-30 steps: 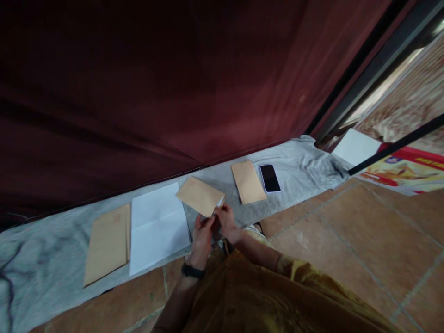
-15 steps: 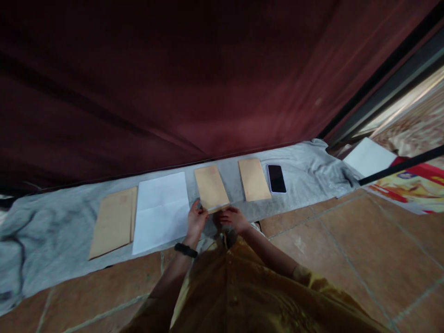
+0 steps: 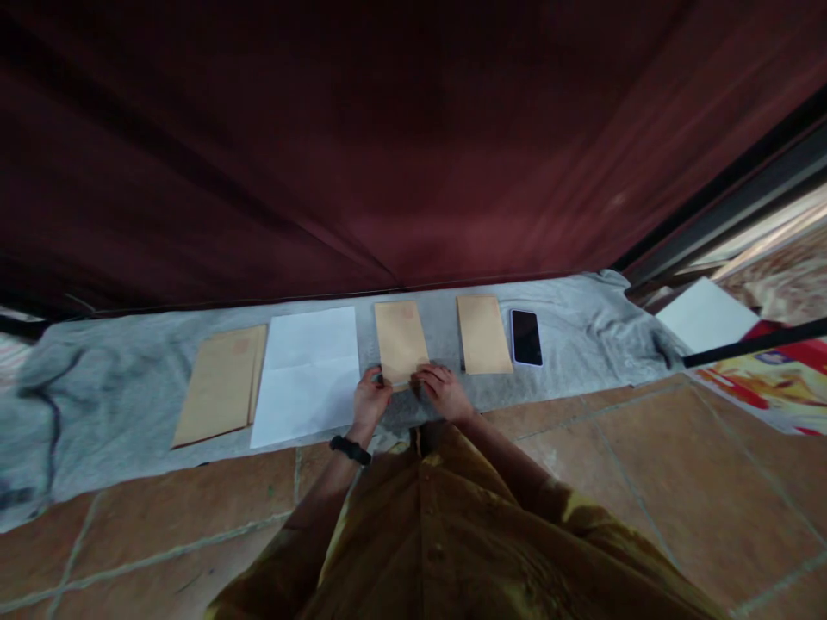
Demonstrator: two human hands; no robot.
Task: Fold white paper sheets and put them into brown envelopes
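A brown paper envelope [image 3: 401, 337] with a faint reddish mark near its far corner lies on the grey cloth in front of me. My left hand [image 3: 371, 400] pinches its near left corner between thumb and fingers. At the near right corner, my right hand [image 3: 443, 389] has its fingers bent over the envelope's edge; its thumb is hidden. White paper sheets [image 3: 308, 379] with a crease across them lie just left of my left hand. Right of my right hand rests another brown envelope or small stack [image 3: 484, 334].
A dark-screened phone [image 3: 526, 337] lies right of the envelopes. More brown envelopes [image 3: 216, 387] are stacked at the left. The grey cloth [image 3: 581, 331] covers a long narrow surface against a dark red curtain [image 3: 401, 172]. Beyond a dark bar at right are a white sheet [image 3: 707, 317] and colourful packaging [image 3: 775, 379].
My right hand has moved up onto the envelope's near right edge. The envelope is turned slightly straighter and lies flatter. My left hand stays at its near left corner. The view has shifted slightly.
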